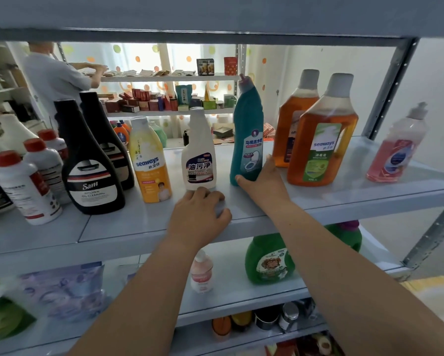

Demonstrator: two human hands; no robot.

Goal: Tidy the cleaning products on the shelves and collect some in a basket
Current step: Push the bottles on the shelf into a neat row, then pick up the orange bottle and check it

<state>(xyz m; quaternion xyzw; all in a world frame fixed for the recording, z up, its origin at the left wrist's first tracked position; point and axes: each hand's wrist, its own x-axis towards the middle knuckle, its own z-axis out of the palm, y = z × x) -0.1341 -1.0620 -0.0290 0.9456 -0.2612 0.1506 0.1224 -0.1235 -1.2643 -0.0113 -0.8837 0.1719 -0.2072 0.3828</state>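
Right hand point(260, 181) holds the teal bottle point(248, 124) low down, left hand point(200, 211) sits curled on the shelf point(138, 222) just before the white bottle point(199, 160), holding what I cannot tell, so the teal bottle might tip into the orange bottle point(318, 129) beside the right hand.

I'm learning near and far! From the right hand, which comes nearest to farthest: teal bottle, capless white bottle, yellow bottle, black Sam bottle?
1. teal bottle, gripped by the right hand.
2. capless white bottle, just left.
3. yellow bottle, further left.
4. black Sam bottle, far left.
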